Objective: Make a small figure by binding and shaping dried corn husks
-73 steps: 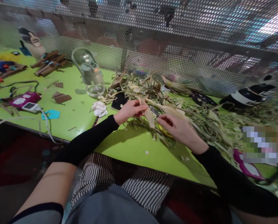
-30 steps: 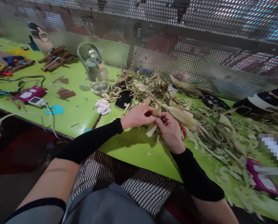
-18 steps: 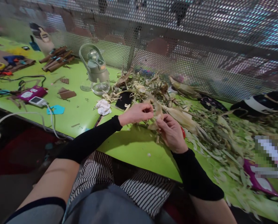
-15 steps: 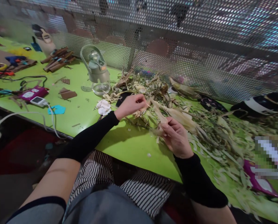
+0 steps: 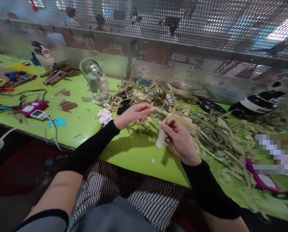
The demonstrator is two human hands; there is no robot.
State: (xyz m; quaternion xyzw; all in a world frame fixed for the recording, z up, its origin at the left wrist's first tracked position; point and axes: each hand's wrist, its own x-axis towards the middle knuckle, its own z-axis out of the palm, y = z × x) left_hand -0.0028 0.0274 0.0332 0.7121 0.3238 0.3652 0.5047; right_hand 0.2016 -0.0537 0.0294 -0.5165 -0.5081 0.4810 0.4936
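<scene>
My right hand [image 5: 180, 138] pinches a pale corn husk strip [image 5: 160, 138], whose wide end hangs down over the green table [image 5: 134, 158]. Left of it, my left hand [image 5: 135, 115] hovers with its fingers stretched out and nothing visible in them. Behind both hands spreads a heap of dried husks and scraps [image 5: 144, 93]. A crumpled white tissue [image 5: 104, 116] lies beside my left wrist, and a dark flat object [image 5: 124, 106] is partly hidden behind that hand.
A clear bottle with a grey-green lid [image 5: 97, 80] stands behind the tissue. Farther left are rolled brown sticks [image 5: 58, 72] and a purple device [image 5: 34, 108] with a white cable. A black bottle [image 5: 252, 103] lies at right. Perforated metal mesh [image 5: 153, 48] closes the back.
My left hand has let go of the husk and its fingers have straightened. The strip in my right hand now folds over and hangs toward the table. The camera view has tilted up slightly.
</scene>
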